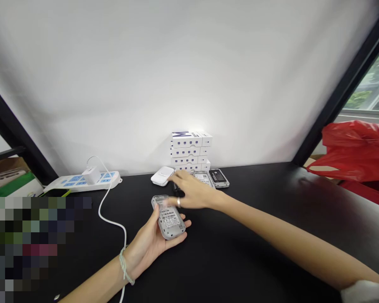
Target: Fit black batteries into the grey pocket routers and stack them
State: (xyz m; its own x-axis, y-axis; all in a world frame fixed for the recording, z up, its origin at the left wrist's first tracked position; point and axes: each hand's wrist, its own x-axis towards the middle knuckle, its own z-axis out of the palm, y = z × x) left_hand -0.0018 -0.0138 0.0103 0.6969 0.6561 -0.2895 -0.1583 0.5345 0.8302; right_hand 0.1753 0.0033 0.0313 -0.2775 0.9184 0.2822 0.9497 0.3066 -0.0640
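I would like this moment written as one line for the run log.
left hand: holds grey device, label showing; right hand: by dark piece, grip unclear; behind: stacked white boxes; left: white power strip

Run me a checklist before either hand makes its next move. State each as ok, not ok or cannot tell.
1. Gray device held by the left hand: ok, fingers wrap its edges.
2. Printed labels facing up: ok, though their text is too small to read.
3. Right hand clear of the device: not ok, blurred fingers overlap its upper end in view.
4. Right hand unloaded: cannot tell, a dark piece is partly hidden by it.
5. White cable free of the left arm: cannot tell, they cross in view.
6. White boxes stacked upright: ok.
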